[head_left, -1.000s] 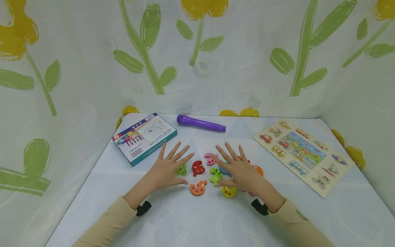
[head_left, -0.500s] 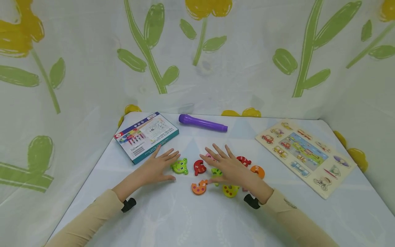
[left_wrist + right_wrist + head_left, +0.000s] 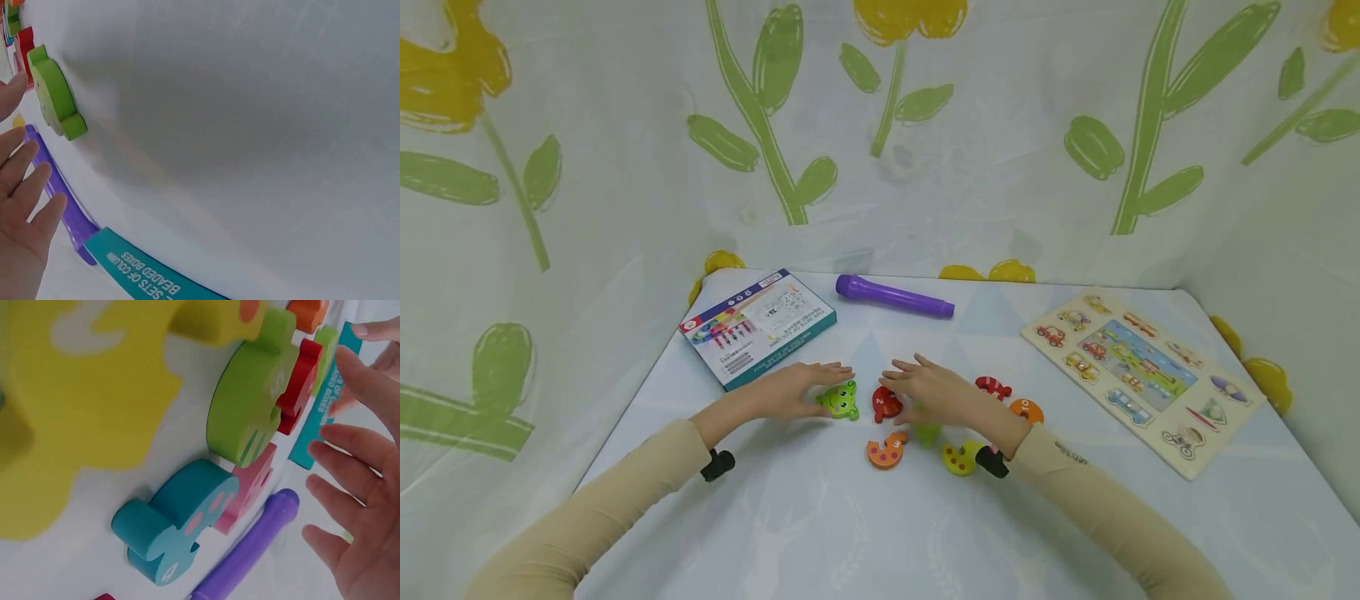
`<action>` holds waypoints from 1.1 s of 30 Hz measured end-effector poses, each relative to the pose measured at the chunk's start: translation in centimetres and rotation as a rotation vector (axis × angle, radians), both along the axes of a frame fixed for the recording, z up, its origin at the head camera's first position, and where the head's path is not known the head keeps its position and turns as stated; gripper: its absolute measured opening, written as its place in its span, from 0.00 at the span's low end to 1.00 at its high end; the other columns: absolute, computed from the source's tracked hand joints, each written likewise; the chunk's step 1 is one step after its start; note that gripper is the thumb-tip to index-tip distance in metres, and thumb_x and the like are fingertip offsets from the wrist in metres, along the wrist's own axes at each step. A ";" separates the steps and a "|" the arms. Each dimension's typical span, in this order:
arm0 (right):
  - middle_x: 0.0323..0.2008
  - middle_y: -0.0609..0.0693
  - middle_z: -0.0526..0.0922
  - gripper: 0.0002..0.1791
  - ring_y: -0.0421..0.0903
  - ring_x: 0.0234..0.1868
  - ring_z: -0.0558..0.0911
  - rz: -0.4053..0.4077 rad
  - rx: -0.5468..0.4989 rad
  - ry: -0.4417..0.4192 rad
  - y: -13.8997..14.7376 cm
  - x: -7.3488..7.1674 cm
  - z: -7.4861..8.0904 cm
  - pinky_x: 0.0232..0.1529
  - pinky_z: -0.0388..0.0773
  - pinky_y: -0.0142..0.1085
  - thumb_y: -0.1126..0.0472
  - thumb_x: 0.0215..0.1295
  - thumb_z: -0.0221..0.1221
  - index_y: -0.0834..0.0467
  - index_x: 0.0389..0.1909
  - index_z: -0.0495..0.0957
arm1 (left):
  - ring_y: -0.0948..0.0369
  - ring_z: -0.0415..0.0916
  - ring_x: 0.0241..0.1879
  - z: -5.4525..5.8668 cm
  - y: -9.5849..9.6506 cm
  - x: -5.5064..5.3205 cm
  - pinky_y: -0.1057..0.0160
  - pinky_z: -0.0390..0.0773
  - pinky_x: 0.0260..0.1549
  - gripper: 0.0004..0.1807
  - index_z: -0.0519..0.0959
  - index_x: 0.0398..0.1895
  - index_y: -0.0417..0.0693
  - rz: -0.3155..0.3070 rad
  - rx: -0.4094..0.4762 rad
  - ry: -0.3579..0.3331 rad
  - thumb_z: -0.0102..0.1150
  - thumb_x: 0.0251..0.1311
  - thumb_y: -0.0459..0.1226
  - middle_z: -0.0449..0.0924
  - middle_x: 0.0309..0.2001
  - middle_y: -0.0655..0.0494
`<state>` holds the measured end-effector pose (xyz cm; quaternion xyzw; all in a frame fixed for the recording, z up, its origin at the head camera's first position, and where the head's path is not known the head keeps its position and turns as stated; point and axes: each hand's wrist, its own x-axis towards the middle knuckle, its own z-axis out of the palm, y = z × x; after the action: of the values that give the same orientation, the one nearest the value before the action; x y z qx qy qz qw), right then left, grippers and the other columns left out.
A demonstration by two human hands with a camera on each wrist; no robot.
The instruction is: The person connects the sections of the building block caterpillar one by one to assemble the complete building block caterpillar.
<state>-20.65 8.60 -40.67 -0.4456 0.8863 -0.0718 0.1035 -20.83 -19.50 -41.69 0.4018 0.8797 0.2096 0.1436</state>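
A left hand (image 3: 793, 392) and a right hand (image 3: 940, 393) are flanking a red piece (image 3: 886, 403) — all fingers stretching out, parted and uncurled

Just left of the red piece, the left hand is reaching beside a green frog piece (image 3: 841, 400); the right hand is hanging over the red piece's right side, partly covering a green piece (image 3: 928, 433), contact unclear. Nearer than the red piece, an orange piece (image 3: 883, 457) is lying, and broad tabletop (image 3: 842, 525) is running on to the head view's lower border. Beyond it, a purple microphone (image 3: 895, 296) is lying close to the far edge; a box (image 3: 758, 329) is sitting beyond and left, a puzzle board (image 3: 1097, 385) well right. The right wrist view is showing a blue piece (image 3: 194, 494) and a pink piece (image 3: 250, 482) — both hiding under the right hand in the head view
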 end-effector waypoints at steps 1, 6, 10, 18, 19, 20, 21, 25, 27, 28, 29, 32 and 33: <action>0.65 0.54 0.71 0.35 0.54 0.71 0.61 0.000 0.005 -0.011 -0.1 -0.2 0.0 0.71 0.50 0.55 0.47 0.61 0.65 0.60 0.66 0.70 | 0.50 0.55 0.71 0.0 0.1 -0.2 0.47 0.60 0.66 0.35 0.65 0.70 0.44 -0.013 0.012 -0.011 0.65 0.60 0.40 0.62 0.70 0.49; 0.64 0.51 0.73 0.33 0.52 0.70 0.63 0.004 0.037 -0.049 -0.5 -0.9 -0.5 0.71 0.52 0.52 0.51 0.61 0.66 0.57 0.66 0.71 | 0.52 0.57 0.70 -0.4 0.4 -0.9 0.49 0.60 0.67 0.33 0.66 0.69 0.44 -0.052 0.027 -0.059 0.63 0.62 0.40 0.63 0.69 0.49; 0.61 0.50 0.76 0.32 0.50 0.67 0.68 -0.005 0.031 -0.050 -0.8 -1.1 -0.7 0.71 0.53 0.50 0.53 0.60 0.67 0.57 0.64 0.73 | 0.54 0.58 0.69 -0.7 0.6 -1.1 0.52 0.60 0.67 0.32 0.66 0.69 0.44 -0.044 0.015 -0.080 0.63 0.62 0.38 0.64 0.69 0.51; 0.55 0.48 0.81 0.27 0.45 0.57 0.78 -0.054 0.004 -0.046 -1.2 -1.4 -1.1 0.71 0.56 0.46 0.55 0.58 0.68 0.57 0.59 0.78 | 0.54 0.61 0.68 -0.6 0.6 -1.2 0.53 0.61 0.67 0.32 0.69 0.67 0.44 -0.005 0.010 -0.085 0.64 0.61 0.42 0.68 0.67 0.52; 0.55 0.48 0.81 0.27 0.45 0.57 0.78 -0.061 0.005 -0.048 -1.2 -1.4 -1.1 0.71 0.56 0.45 0.55 0.58 0.68 0.56 0.59 0.78 | 0.54 0.61 0.68 -0.6 0.5 -1.1 0.53 0.62 0.66 0.31 0.69 0.67 0.43 -0.001 0.010 -0.083 0.64 0.61 0.42 0.68 0.67 0.51; 0.55 0.48 0.81 0.27 0.45 0.57 0.78 -0.067 0.003 -0.050 -1.2 -1.5 -1.1 0.71 0.56 0.46 0.55 0.58 0.69 0.56 0.59 0.78 | 0.54 0.61 0.68 -0.6 0.4 -1.1 0.53 0.62 0.66 0.31 0.69 0.67 0.43 0.004 0.011 -0.081 0.64 0.61 0.42 0.68 0.67 0.51; 0.55 0.48 0.81 0.27 0.45 0.57 0.78 -0.071 0.001 -0.052 -1.2 -1.5 -1.2 0.71 0.55 0.46 0.55 0.58 0.69 0.56 0.59 0.78 | 0.54 0.62 0.68 -0.6 0.3 -1.0 0.53 0.63 0.66 0.31 0.69 0.67 0.43 0.010 0.010 -0.076 0.63 0.62 0.43 0.68 0.67 0.51; 0.54 0.48 0.81 0.27 0.44 0.57 0.78 -0.078 -0.009 -0.058 -1.2 -1.5 -1.2 0.71 0.55 0.46 0.54 0.57 0.69 0.55 0.58 0.78 | 0.52 0.62 0.68 -0.6 -0.3 -0.8 0.52 0.63 0.66 0.30 0.69 0.66 0.42 0.031 0.018 -0.067 0.63 0.62 0.41 0.68 0.66 0.49; 0.54 0.48 0.82 0.27 0.44 0.57 0.78 -0.080 -0.019 -0.063 -1.1 -1.5 -1.2 0.71 0.56 0.47 0.54 0.57 0.69 0.55 0.58 0.79 | 0.51 0.62 0.67 -0.7 -0.6 -0.6 0.51 0.63 0.65 0.30 0.69 0.66 0.41 0.035 0.023 -0.055 0.63 0.62 0.40 0.68 0.66 0.48; 0.54 0.48 0.82 0.27 0.44 0.57 0.78 -0.079 -0.023 -0.065 -1.1 -1.5 -1.2 0.71 0.56 0.47 0.54 0.57 0.69 0.55 0.58 0.79 | 0.51 0.62 0.67 -0.8 -0.7 -0.6 0.51 0.64 0.65 0.30 0.69 0.66 0.41 0.038 0.024 -0.049 0.63 0.62 0.40 0.68 0.66 0.48; 0.54 0.48 0.82 0.27 0.44 0.57 0.78 -0.079 -0.026 -0.066 -1.1 -1.5 -1.2 0.71 0.56 0.47 0.54 0.57 0.69 0.55 0.58 0.79 | 0.51 0.62 0.67 -0.8 -0.9 -0.5 0.52 0.64 0.65 0.30 0.70 0.66 0.41 0.040 0.024 -0.045 0.64 0.61 0.40 0.68 0.66 0.48; 0.54 0.49 0.82 0.27 0.44 0.57 0.78 -0.075 -0.033 -0.067 -1.1 -1.5 -1.3 0.71 0.55 0.48 0.54 0.57 0.69 0.56 0.58 0.79 | 0.50 0.63 0.67 -1.1 -1.3 -0.5 0.52 0.65 0.64 0.30 0.70 0.66 0.41 0.048 0.023 -0.036 0.63 0.61 0.40 0.69 0.66 0.48; 0.54 0.49 0.82 0.27 0.44 0.57 0.78 -0.074 -0.032 -0.066 -1.0 -1.5 -1.3 0.71 0.55 0.48 0.54 0.57 0.69 0.56 0.58 0.79 | 0.51 0.62 0.67 -1.2 -1.5 -0.4 0.52 0.65 0.64 0.30 0.69 0.66 0.42 0.054 0.021 -0.040 0.63 0.61 0.40 0.69 0.66 0.49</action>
<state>-22.17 7.55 -41.94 -0.4116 0.8970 -0.1043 0.1230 -21.26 -20.97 -42.85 0.3750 0.8850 0.2308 0.1510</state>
